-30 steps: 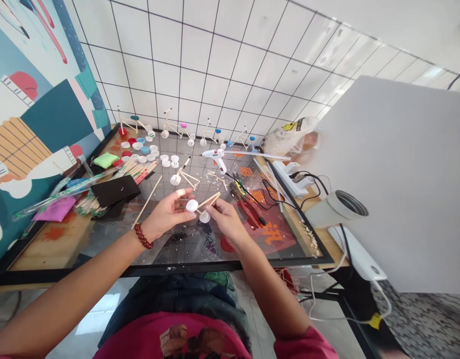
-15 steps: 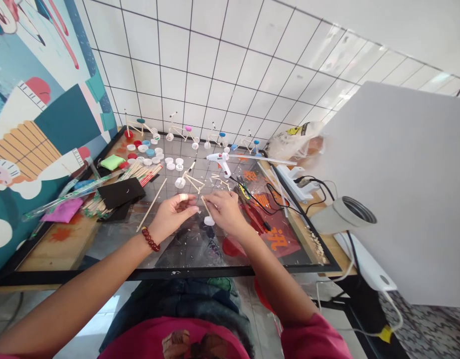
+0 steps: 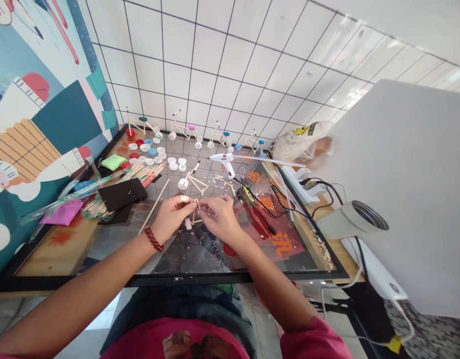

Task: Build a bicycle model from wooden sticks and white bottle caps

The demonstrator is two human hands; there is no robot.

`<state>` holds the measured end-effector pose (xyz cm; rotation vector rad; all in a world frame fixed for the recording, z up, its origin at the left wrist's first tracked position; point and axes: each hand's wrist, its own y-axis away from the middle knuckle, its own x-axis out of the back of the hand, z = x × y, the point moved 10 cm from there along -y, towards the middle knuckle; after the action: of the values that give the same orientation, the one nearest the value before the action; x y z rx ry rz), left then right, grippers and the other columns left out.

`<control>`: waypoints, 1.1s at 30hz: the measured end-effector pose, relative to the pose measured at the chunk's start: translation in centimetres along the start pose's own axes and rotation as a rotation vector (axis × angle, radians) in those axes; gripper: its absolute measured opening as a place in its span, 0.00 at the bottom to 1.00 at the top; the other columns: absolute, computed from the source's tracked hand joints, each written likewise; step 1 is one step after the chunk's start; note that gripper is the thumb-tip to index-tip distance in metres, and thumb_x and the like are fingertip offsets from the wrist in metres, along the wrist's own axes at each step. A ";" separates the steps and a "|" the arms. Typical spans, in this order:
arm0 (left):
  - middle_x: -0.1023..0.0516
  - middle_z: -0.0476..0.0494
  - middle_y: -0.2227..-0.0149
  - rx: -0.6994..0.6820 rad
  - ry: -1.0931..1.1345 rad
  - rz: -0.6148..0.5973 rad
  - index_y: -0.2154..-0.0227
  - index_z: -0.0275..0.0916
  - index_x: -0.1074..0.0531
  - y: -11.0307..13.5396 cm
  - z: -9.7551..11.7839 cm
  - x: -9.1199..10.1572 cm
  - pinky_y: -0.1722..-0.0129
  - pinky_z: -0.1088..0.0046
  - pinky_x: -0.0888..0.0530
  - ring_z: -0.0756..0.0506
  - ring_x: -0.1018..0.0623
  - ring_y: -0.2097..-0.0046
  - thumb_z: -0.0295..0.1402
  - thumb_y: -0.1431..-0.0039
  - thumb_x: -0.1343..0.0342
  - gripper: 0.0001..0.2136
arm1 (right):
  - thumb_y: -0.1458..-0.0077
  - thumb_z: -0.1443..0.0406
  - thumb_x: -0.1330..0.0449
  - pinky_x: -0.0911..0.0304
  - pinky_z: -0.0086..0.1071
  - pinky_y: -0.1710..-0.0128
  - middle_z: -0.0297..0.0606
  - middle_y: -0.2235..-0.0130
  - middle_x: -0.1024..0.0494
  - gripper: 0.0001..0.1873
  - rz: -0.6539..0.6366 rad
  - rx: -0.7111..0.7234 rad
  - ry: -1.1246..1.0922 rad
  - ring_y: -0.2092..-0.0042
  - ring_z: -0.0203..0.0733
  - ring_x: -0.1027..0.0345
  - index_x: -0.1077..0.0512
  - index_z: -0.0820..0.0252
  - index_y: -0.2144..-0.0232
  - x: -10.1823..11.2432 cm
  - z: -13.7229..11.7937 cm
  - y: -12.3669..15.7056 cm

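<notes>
Glass-topped table (image 3: 230,278) under you, tiled wall (image 3: 215,65) beyond. A small stick frame (image 3: 194,213) sits between your hands, just above the glass, with a white cap (image 3: 188,224) at its lower end. Your left hand (image 3: 172,217) and right hand (image 3: 221,218) are together, both pinching it. Just beyond lies a second frame (image 3: 192,180), and past it a glue gun (image 3: 223,163). Red pliers (image 3: 257,212) lie right of your right hand. A bead bracelet (image 3: 153,238) circles your left wrist. Stick bicycles (image 3: 185,132) line the far edge.
</notes>
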<state>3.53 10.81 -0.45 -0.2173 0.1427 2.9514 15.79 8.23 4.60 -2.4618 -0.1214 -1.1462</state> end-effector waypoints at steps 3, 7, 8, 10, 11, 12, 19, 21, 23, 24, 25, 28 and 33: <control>0.23 0.50 0.77 0.026 0.048 -0.009 0.71 0.36 0.22 0.0 0.3 -0.1 0.78 0.77 0.32 0.53 0.29 0.79 0.47 0.56 0.30 0.18 | 0.44 0.59 0.37 0.42 0.41 0.50 0.33 0.69 0.21 0.10 0.015 -0.093 -0.254 0.65 0.39 0.29 0.24 0.56 0.61 0.2 1.7 -0.3; 0.20 0.47 0.72 0.053 0.102 -0.019 0.71 0.37 0.23 -0.3 0.1 0.0 0.69 0.76 0.26 0.49 0.22 0.69 0.48 0.60 0.28 0.20 | 0.48 0.52 0.37 0.33 0.37 0.57 0.39 0.62 0.20 0.19 0.226 -0.310 -0.496 0.61 0.41 0.28 0.26 0.58 0.59 3.1 8.4 -1.0; 0.20 0.46 0.71 0.060 0.097 -0.039 0.71 0.37 0.23 -0.3 -0.1 -0.1 0.69 0.76 0.25 0.49 0.22 0.68 0.48 0.60 0.29 0.21 | 0.49 0.52 0.36 0.32 0.38 0.56 0.40 0.60 0.20 0.21 0.286 -0.352 -0.483 0.60 0.42 0.28 0.26 0.59 0.59 4.2 10.2 -1.4; 0.21 0.47 0.72 0.057 0.057 -0.090 0.70 0.37 0.23 -0.3 -0.5 -0.6 0.71 0.75 0.26 0.48 0.23 0.70 0.49 0.56 0.31 0.20 | 0.54 0.54 0.33 0.32 0.40 0.53 0.44 0.55 0.22 0.27 0.354 -0.421 -0.363 0.57 0.44 0.28 0.28 0.61 0.54 6.2 13.4 -2.6; 0.21 0.47 0.73 0.044 0.023 -0.117 0.69 0.37 0.24 -0.3 -0.6 -0.9 0.71 0.75 0.26 0.48 0.23 0.71 0.49 0.54 0.32 0.19 | 0.55 0.55 0.32 0.32 0.41 0.51 0.47 0.52 0.23 0.30 0.363 -0.457 -0.279 0.54 0.46 0.28 0.29 0.62 0.51 6.9 14.8 -3.4; 0.22 0.47 0.73 0.018 -0.021 -0.139 0.69 0.37 0.24 -0.3 -0.6 -1.1 0.72 0.74 0.26 0.49 0.24 0.72 0.48 0.52 0.33 0.18 | 0.55 0.56 0.32 0.33 0.41 0.49 0.49 0.50 0.24 0.32 0.346 -0.490 -0.190 0.52 0.47 0.28 0.30 0.64 0.49 7.4 15.9 -4.4; 0.20 0.43 0.66 -0.441 -0.544 -0.290 0.66 0.38 0.21 1.9 2.0 -3.2 0.66 0.74 0.28 0.48 0.22 0.66 0.33 0.39 0.45 0.08 | 0.53 0.57 0.33 0.33 0.42 0.51 0.50 0.54 0.20 0.24 0.213 -0.595 0.052 0.52 0.53 0.25 0.25 0.67 0.56 6.9 19.5 -11.2; 0.20 0.43 0.67 -0.507 -0.600 -0.306 0.65 0.38 0.21 2.5 2.5 -3.5 0.64 0.74 0.27 0.49 0.22 0.65 0.32 0.37 0.46 0.08 | 0.52 0.58 0.34 0.32 0.40 0.53 0.44 0.60 0.19 0.17 0.186 -0.578 0.053 0.56 0.50 0.24 0.23 0.64 0.62 6.2 19.6 -12.3; 0.20 0.43 0.66 -0.549 -0.615 -0.290 0.64 0.38 0.21 2.7 2.9 -3.4 0.62 0.74 0.27 0.49 0.22 0.64 0.31 0.36 0.47 0.09 | 0.51 0.59 0.36 0.32 0.40 0.54 0.42 0.64 0.19 0.12 0.175 -0.561 0.057 0.59 0.50 0.24 0.22 0.63 0.67 5.8 19.5 -13.1; 0.20 0.43 0.65 -0.560 -0.616 -0.268 0.63 0.38 0.21 2.7 3.1 -3.2 0.62 0.74 0.27 0.49 0.21 0.64 0.31 0.35 0.47 0.09 | 0.50 0.60 0.36 0.33 0.41 0.54 0.42 0.65 0.19 0.11 0.181 -0.554 0.061 0.59 0.50 0.24 0.23 0.63 0.68 5.8 19.3 -13.4; 0.19 0.43 0.65 -0.571 -0.611 -0.230 0.63 0.38 0.21 2.6 3.4 -2.8 0.61 0.74 0.27 0.49 0.21 0.63 0.31 0.36 0.46 0.08 | 0.50 0.60 0.37 0.33 0.42 0.53 0.44 0.65 0.19 0.11 0.196 -0.548 0.067 0.59 0.52 0.24 0.23 0.63 0.69 6.0 19.1 -13.5; 0.18 0.44 0.64 -0.580 -0.574 -0.094 0.63 0.39 0.21 2.1 4.2 -1.4 0.60 0.74 0.26 0.48 0.20 0.62 0.31 0.37 0.44 0.07 | 0.46 0.58 0.40 0.35 0.45 0.50 0.48 0.59 0.19 0.15 0.283 -0.529 0.093 0.54 0.54 0.26 0.23 0.65 0.63 7.8 18.0 -12.9; 0.18 0.43 0.63 -0.430 -0.416 0.022 0.65 0.39 0.20 0.7 3.7 0.6 0.62 0.71 0.23 0.46 0.20 0.62 0.35 0.41 0.42 0.08 | 0.40 0.51 0.44 0.32 0.38 0.58 0.44 0.60 0.19 0.22 0.494 -0.275 -0.200 0.61 0.46 0.25 0.27 0.62 0.54 11.2 12.9 -7.4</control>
<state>2.28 10.65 3.13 0.3465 -0.5469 2.9332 30.50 19.18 8.12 -2.6205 0.5918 -0.7394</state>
